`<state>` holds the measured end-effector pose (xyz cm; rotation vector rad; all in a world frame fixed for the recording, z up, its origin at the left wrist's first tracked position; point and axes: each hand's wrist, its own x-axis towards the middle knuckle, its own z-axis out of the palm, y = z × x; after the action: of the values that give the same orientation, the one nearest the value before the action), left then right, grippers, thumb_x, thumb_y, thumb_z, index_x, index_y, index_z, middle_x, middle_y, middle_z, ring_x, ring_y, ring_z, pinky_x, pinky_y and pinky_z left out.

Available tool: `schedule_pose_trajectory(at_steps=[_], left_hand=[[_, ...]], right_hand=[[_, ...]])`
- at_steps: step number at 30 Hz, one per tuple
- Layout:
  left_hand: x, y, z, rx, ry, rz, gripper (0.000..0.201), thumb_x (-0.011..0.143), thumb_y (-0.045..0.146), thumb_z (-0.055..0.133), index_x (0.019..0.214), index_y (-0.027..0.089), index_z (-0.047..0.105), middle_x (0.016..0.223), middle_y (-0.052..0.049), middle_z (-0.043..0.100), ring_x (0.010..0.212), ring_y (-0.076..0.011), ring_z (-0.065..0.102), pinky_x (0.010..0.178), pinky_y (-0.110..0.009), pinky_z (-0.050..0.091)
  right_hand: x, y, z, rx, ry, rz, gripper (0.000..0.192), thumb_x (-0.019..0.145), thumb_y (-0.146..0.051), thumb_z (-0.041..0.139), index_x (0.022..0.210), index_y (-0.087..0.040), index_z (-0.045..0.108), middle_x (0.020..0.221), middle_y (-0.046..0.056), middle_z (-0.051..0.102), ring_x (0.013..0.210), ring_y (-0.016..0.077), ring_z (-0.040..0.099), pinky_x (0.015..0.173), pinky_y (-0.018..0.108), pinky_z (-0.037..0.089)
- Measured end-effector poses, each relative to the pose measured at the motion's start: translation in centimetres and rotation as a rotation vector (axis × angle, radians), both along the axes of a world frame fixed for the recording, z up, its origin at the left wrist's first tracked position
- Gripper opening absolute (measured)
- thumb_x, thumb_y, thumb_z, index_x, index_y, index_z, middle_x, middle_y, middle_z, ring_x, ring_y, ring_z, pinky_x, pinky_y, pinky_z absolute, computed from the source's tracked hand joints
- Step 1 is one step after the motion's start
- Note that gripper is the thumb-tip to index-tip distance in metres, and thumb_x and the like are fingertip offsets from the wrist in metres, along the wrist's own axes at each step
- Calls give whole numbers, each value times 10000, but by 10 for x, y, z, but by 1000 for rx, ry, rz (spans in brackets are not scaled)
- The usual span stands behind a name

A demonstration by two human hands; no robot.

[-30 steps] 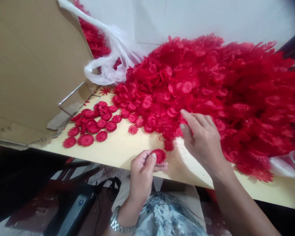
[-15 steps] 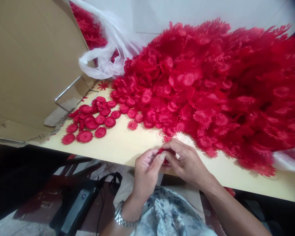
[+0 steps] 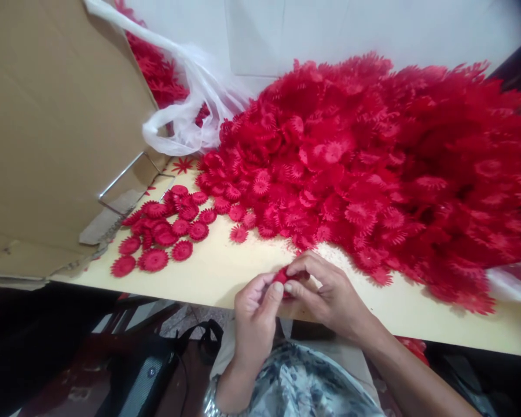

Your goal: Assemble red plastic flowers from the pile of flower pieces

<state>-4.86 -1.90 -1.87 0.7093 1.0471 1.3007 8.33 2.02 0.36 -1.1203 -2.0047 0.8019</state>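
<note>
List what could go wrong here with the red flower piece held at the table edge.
Both hands, left hand and right hand, pinch the flower piece right above the table edge; a slip would likely drop it into the lap or to the floor. The big pile slopes toward the hands, so a nudge might spill pieces off the edge.

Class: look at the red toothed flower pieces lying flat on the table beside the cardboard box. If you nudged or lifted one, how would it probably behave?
A red flower piece looks thin and flat, so it probably slides across the table rather than rolling. Small and thin, it is likely light. Its fine teeth may catch on neighbouring pieces.
</note>
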Motion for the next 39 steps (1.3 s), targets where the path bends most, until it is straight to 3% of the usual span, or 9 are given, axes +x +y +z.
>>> schedule_pose_trajectory(at_steps=[6, 10, 12, 16, 20, 24, 29, 34, 39], left_hand=[[-6, 5, 1, 35, 160, -54, 164, 833, 261, 586, 894, 159, 700, 783, -20, 704, 721, -140, 625, 686, -218, 487], [-4, 7, 0, -25, 68, -51, 196, 832, 291, 580, 905, 148, 692, 806, -42, 711, 738, -167, 637, 684, -248, 498], [-1, 6, 0, -50, 20, -42, 210, 834, 302, 577, 920, 143, 685, 825, -52, 713, 748, -177, 640, 691, -265, 504], [5, 2, 1, -57, -27, -75, 247, 843, 332, 561, 939, 140, 684, 832, -58, 713, 733, -179, 642, 690, -276, 511], [15, 1, 2, 11, -28, -83, 199, 838, 302, 576, 910, 156, 691, 798, -30, 709, 704, -151, 634, 692, -250, 503], [21, 3, 3, 32, 43, -54, 117, 797, 242, 633, 852, 158, 692, 756, -11, 700, 692, -123, 619, 661, -196, 486], [17, 0, 1, 3, 14, -56, 158, 826, 271, 596, 883, 156, 689, 749, -22, 702, 666, -137, 623, 657, -230, 494], [13, 0, -2, -3, -25, -79, 254, 874, 324, 526, 941, 141, 689, 813, -46, 709, 759, -164, 640, 718, -258, 496], [15, 1, 2, -2, -53, -133, 211, 852, 308, 565, 926, 150, 684, 756, -27, 700, 646, -146, 640, 598, -240, 513]], right_hand=[[-2, -1, 4, -41, -13, -13, 70, 857, -144, 500, 855, -189, 553, 751, 27, 599, 682, 131, 559, 606, 245, 455], [1, -6, -1, -118, 74, -111, 34, 859, -224, 520, 887, -204, 516, 749, 9, 580, 671, 131, 559, 585, 241, 459], [2, -6, -5, -175, 139, -146, 141, 823, -262, 581, 923, -209, 497, 746, -3, 574, 662, 130, 557, 570, 236, 464], [7, -2, -6, -284, 180, -62, 91, 804, -240, 599, 784, -191, 525, 660, -19, 559, 581, 106, 525, 520, 213, 445], [15, 1, -2, -161, 71, -2, 56, 837, -207, 539, 787, -186, 551, 685, -4, 581, 609, 112, 545, 552, 224, 445], [17, -1, 0, -29, 5, -62, 63, 832, -188, 513, 784, -188, 555, 659, 3, 588, 595, 128, 549, 548, 240, 436], [15, -5, -1, -159, 78, -32, 102, 862, -222, 486, 812, -185, 566, 691, 4, 592, 622, 129, 559, 572, 236, 445], [16, -2, -6, -287, 122, 21, 91, 811, -264, 605, 849, -192, 564, 738, -10, 607, 660, 116, 562, 592, 212, 450], [13, -1, -6, -155, 63, -22, 67, 837, -221, 547, 785, -186, 570, 663, -17, 595, 596, 97, 547, 547, 189, 427]])
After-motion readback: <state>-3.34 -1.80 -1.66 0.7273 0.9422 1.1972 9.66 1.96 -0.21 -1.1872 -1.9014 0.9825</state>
